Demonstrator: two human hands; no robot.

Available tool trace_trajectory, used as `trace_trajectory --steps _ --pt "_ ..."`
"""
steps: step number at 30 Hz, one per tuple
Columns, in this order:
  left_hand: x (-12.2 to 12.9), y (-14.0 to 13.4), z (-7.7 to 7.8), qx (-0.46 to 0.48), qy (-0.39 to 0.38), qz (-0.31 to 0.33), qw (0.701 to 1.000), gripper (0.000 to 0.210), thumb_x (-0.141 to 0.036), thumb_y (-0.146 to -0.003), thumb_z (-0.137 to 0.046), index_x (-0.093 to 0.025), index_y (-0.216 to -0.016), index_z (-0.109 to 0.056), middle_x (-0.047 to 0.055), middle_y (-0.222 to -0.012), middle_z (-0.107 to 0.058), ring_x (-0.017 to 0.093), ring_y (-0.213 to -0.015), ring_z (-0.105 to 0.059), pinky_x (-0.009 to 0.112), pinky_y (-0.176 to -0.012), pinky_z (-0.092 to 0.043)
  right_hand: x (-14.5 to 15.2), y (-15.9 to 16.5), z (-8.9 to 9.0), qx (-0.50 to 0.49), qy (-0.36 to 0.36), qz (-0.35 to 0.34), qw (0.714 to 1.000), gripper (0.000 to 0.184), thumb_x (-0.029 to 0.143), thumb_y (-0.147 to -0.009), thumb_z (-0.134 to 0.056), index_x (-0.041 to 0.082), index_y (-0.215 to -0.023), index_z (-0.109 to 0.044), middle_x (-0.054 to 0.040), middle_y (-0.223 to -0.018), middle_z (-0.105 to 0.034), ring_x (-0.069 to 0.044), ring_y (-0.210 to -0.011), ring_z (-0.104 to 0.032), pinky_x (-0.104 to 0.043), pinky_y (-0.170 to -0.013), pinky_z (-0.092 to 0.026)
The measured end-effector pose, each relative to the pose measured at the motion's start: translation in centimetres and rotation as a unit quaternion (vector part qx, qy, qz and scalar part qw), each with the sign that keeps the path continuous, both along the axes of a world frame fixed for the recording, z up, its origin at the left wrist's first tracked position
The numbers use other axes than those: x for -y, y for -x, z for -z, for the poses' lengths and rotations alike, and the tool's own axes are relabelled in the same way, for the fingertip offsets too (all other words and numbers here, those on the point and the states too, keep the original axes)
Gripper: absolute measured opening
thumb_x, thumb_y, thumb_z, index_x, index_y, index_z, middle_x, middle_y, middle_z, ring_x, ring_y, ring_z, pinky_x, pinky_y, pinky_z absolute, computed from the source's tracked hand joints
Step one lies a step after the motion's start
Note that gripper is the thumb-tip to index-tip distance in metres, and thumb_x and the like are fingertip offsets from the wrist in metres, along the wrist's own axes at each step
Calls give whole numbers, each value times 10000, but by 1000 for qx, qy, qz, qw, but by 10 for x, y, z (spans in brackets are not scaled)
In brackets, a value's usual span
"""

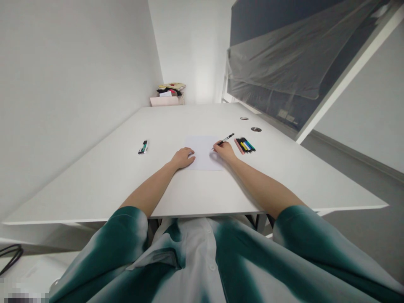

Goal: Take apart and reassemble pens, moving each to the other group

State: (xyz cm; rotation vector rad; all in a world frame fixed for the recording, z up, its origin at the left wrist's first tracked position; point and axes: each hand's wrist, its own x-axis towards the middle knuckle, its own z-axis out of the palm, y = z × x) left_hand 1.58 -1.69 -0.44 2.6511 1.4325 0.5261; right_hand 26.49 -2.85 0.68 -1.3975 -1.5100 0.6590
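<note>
A blank-looking sheet of white paper (202, 155) lies flat on the white table (189, 189) in front of me. My left hand (183, 158) rests on the paper's left edge with its fingers stretched out. Over the right side of the sheet, my right hand (223, 150) is closed round a black and white pen (227, 138). The pen is tilted, its lower end by the paper; whether the tip touches cannot be made out. Just right of that hand sits a row of several coloured markers (245, 145), among them yellow, blue and green ones.
A small group of pens (143, 147) lies on the table at the left. At the far end stands a pink box (164, 101) with cloth-like things on top. Two round metal fittings (256, 129) are set in the tabletop, right. A plastic-covered dark panel (277, 63) rises beyond the right edge.
</note>
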Motion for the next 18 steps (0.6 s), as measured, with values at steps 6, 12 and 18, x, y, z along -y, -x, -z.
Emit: trace_trajectory --steps 6,12,18 --pt "2 -3 -2 -4 1 -8 1000 320 -336 -876 -551 -185 -1138 -657 113 -1258 -653 269 -1183 -595 431 -1058 -458 6 12 -5 51 -2 -23 998 101 180 -766 -595 185 -696 -668 -62 -692 -711 -199 -694 -663 -280 -692 -471" --pt "3 -4 -3 -13 7 -7 1000 337 -335 -883 -539 -174 -1158 -648 119 -1264 -651 274 -1195 -584 435 -1066 -446 7 21 -5 89 8 -31 996 132 183 -783 -603 189 -656 -636 -57 -653 -680 -199 -660 -641 -281 -642 -439" --pt "4 -4 -4 -14 7 -3 1000 349 -340 -890 -527 -161 -1167 -641 133 -1278 -640 281 -1204 -578 447 -1068 -443 8 21 -6 83 15 -38 996 130 177 -784 -612 190 -659 -645 -49 -650 -687 -198 -671 -648 -279 -663 -445"
